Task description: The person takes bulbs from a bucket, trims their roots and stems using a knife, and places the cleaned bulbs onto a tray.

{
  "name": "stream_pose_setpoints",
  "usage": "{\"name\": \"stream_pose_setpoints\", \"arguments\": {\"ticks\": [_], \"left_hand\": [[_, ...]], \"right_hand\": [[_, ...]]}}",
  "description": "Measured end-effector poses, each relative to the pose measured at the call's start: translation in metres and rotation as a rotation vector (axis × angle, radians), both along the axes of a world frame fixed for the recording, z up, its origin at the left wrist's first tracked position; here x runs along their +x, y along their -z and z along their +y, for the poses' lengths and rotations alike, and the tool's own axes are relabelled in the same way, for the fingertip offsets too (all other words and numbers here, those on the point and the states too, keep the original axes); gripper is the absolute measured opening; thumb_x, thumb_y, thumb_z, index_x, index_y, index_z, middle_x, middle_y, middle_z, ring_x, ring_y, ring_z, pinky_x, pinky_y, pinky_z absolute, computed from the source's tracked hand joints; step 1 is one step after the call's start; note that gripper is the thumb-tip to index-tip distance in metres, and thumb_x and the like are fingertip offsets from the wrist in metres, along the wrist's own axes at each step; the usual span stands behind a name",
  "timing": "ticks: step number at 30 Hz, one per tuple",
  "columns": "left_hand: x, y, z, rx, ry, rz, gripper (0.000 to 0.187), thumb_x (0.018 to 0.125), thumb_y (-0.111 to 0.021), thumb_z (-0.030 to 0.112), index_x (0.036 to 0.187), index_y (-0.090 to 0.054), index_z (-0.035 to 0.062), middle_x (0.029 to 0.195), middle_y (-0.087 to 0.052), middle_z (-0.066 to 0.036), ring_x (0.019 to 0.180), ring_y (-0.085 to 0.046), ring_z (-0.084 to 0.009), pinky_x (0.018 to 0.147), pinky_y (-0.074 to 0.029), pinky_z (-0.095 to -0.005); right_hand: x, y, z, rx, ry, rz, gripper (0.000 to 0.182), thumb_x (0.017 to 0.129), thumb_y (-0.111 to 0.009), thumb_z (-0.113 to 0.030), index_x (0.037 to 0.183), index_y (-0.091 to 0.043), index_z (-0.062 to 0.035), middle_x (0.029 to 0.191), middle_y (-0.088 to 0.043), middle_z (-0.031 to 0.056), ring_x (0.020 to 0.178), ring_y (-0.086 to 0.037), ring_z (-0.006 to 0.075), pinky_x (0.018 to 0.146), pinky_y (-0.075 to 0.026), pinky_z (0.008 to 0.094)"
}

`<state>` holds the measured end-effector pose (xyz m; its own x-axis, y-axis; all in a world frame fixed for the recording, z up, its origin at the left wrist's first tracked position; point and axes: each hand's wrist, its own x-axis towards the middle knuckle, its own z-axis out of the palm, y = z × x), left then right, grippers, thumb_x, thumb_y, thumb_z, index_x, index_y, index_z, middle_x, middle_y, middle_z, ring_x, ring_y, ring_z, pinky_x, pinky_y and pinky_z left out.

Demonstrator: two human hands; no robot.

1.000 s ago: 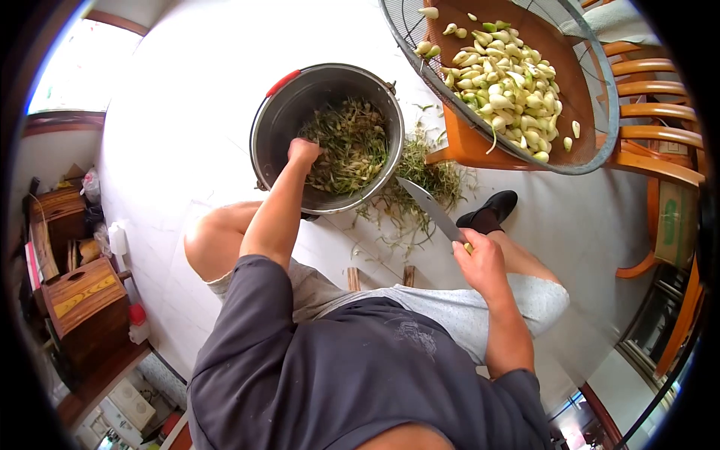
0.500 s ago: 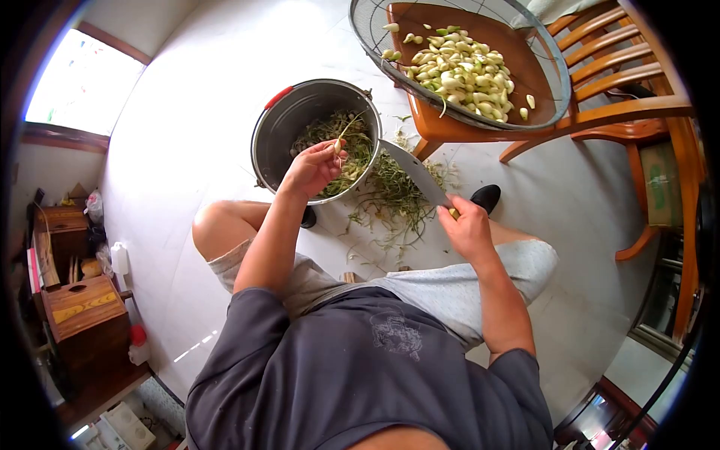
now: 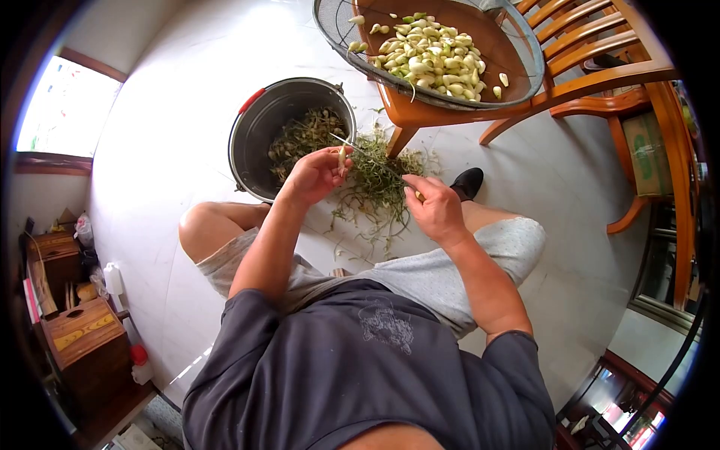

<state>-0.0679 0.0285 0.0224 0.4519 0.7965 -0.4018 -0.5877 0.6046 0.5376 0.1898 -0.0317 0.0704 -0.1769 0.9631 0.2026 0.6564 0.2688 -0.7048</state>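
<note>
A small pale bulb [image 3: 342, 156] is pinched between the fingertips of my left hand [image 3: 316, 174], near the right rim of the metal bucket [image 3: 244, 142]. My right hand [image 3: 436, 210] is wrapped round the handle of a knife [image 3: 373, 160], whose blade, seen nearly edge-on, points left with its tip by the bulb. Inside the bucket lie unpeeled bulbs [image 3: 300, 139] with stems. Green trimmings [image 3: 375, 180] are heaped on the floor beside the bucket, below both hands.
A wire mesh basket [image 3: 541, 67] holding many cleaned white bulbs [image 3: 435, 56] rests on a wooden chair [image 3: 405, 112] at the upper right. Wooden boxes [image 3: 82, 326] and a white bottle [image 3: 113, 279] stand at the left. A black shoe [image 3: 469, 182] is right of the trimmings.
The knife has moved left to the bulb and turned nearly edge-on. The bulb's long green stem no longer shows above my left fingers. The whole view has shifted, with bucket and basket further left.
</note>
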Motion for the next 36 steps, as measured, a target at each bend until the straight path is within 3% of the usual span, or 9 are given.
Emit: {"name": "stream_pose_setpoints", "arguments": {"ticks": [9, 19, 22, 25, 31, 34, 36], "left_hand": [[0.027, -0.012, -0.013, -0.047, -0.007, 0.156, 0.011, 0.090, -0.051, 0.005, 0.090, -0.057, -0.0036, 0.084, -0.065, -0.014, 0.063, -0.057, -0.0126, 0.053, -0.046, -0.0240], [0.032, -0.005, -0.013, -0.081, 0.028, 0.100, 0.012, 0.090, -0.053, 0.007, 0.091, -0.058, -0.0040, 0.079, -0.063, -0.010, 0.065, -0.060, -0.0137, 0.054, -0.049, -0.0233], [0.034, -0.016, -0.014, -0.095, 0.043, 0.152, 0.014, 0.090, -0.054, 0.008, 0.095, -0.059, -0.0041, 0.079, -0.061, -0.008, 0.066, -0.058, -0.0127, 0.056, -0.048, -0.0231], [0.031, -0.027, -0.011, -0.091, 0.099, 0.162, 0.017, 0.091, -0.055, 0.009, 0.100, -0.060, -0.0033, 0.082, -0.060, -0.006, 0.068, -0.056, -0.0114, 0.058, -0.045, -0.0234], [0.024, -0.007, -0.011, 0.032, 0.057, 0.014, 0.017, 0.090, -0.055, 0.008, 0.104, -0.059, -0.0009, 0.083, -0.061, -0.004, 0.070, -0.056, -0.0095, 0.060, -0.044, -0.0229], [0.028, -0.005, -0.009, 0.067, 0.040, -0.050, 0.015, 0.089, -0.056, 0.006, 0.103, -0.057, 0.0007, 0.085, -0.061, -0.005, 0.073, -0.057, -0.0108, 0.063, -0.047, -0.0235], [0.030, -0.004, -0.009, 0.051, -0.003, -0.037, 0.014, 0.087, -0.057, 0.003, 0.101, -0.056, 0.0015, 0.086, -0.061, -0.006, 0.074, -0.058, -0.0121, 0.065, -0.049, -0.0242]], "right_hand": [[-0.002, 0.004, -0.001, 0.082, -0.027, -0.105, 0.022, 0.076, -0.064, -0.011, 0.098, -0.066, -0.0145, 0.072, -0.058, 0.0076, 0.065, -0.060, 0.0278, 0.057, -0.049, 0.0382], [0.003, 0.003, -0.004, 0.104, -0.050, -0.247, 0.025, 0.077, -0.063, -0.008, 0.101, -0.065, -0.0124, 0.076, -0.060, 0.0096, 0.067, -0.060, 0.0281, 0.058, -0.049, 0.0356], [0.007, 0.013, -0.005, 0.088, -0.006, -0.278, 0.021, 0.076, -0.061, -0.012, 0.097, -0.066, -0.0118, 0.071, -0.056, 0.0103, 0.065, -0.059, 0.0301, 0.058, -0.049, 0.0411], [0.029, 0.029, 0.001, -0.110, 0.100, -0.435, 0.018, 0.078, -0.058, -0.012, 0.094, -0.066, -0.0101, 0.078, -0.060, 0.0136, 0.071, -0.060, 0.0334, 0.062, -0.049, 0.0442], [0.027, 0.010, 0.001, -0.307, 0.171, -0.207, 0.016, 0.079, -0.058, -0.016, 0.090, -0.066, -0.0060, 0.079, -0.064, 0.0184, 0.076, -0.062, 0.0355, 0.066, -0.049, 0.0438], [0.024, 0.013, 0.002, -0.168, 0.141, -0.019, 0.017, 0.081, -0.060, -0.017, 0.087, -0.063, -0.0014, 0.064, -0.057, 0.0201, 0.061, -0.059, 0.0346, 0.058, -0.046, 0.0396], [0.021, 0.003, 0.003, -0.215, 0.144, 0.035, 0.016, 0.082, -0.061, -0.015, 0.089, -0.064, -0.0011, 0.066, -0.058, 0.0184, 0.062, -0.060, 0.0300, 0.058, -0.047, 0.0364]]}}
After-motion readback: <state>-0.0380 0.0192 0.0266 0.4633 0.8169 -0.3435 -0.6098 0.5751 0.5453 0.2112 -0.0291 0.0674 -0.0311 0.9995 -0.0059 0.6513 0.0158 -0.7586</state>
